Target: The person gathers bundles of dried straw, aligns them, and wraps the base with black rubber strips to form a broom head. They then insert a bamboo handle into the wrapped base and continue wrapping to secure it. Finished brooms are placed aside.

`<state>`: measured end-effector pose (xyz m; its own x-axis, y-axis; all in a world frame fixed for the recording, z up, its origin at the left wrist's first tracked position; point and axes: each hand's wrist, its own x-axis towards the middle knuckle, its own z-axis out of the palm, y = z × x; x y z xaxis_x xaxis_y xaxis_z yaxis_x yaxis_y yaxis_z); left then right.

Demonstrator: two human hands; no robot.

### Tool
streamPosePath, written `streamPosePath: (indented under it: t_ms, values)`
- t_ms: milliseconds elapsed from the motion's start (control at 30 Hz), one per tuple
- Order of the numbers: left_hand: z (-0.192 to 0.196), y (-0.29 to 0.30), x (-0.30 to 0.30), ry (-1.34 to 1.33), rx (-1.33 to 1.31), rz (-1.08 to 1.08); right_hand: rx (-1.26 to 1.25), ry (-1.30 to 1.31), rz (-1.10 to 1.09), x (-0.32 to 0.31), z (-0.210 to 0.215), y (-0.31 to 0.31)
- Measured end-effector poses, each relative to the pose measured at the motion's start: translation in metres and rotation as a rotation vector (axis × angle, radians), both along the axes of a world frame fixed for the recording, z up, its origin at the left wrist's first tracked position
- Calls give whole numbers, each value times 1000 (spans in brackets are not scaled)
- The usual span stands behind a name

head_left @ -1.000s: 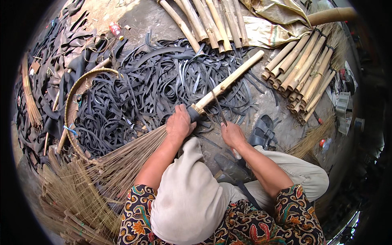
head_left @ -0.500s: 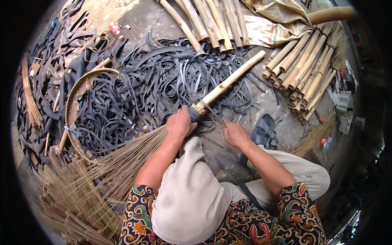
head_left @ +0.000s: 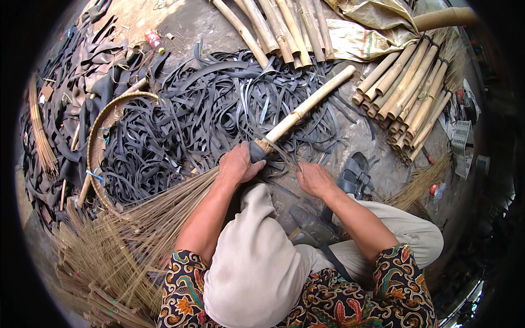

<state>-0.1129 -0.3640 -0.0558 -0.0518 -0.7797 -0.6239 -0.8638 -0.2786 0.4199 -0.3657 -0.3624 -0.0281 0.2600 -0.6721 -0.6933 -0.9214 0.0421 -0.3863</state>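
A broom lies slantwise in front of me. Its pale bamboo handle (head_left: 311, 104) points to the far right, and its long thin bristles (head_left: 183, 192) fan out to the near left under my left forearm. Dark rubber wrapping (head_left: 257, 151) circles the bristle tops where they meet the handle. My left hand (head_left: 236, 165) is closed around the broom just below this wrapping. From the wrapping a narrow rubber strip (head_left: 283, 153) runs tight to my right hand (head_left: 314, 179), whose closed fingers pinch its end.
Beyond the broom spreads a heap of black rubber strips (head_left: 202, 115), with a curved rattan-like rim (head_left: 90, 147) at its left. Bundled bamboo-handled brooms (head_left: 404, 93) lie at the right, more bamboo poles (head_left: 284, 27) at the far side. A sandal (head_left: 354, 174) is beside my right hand.
My left hand and the broom have shifted slightly to the near left. The bristle tops show less above the wrapping. My right hand has hardly moved and keeps the strip taut.
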Motion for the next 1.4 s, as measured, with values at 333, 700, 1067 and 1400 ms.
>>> streamPosePath:
  t_ms: [333,700,1067,1400]
  values:
    - [-4,4,-9,-52,10,83,-54,-30,-162,-3,-5,6]
    - [-4,8,-9,-71,-45,11,11,-20,-12,-6,-7,9]
    - [0,17,-15,-89,-157,67,2,7,100,8,2,-4]
    - [-6,12,-12,-78,-82,3,-5,-11,-93,-1,-5,7]
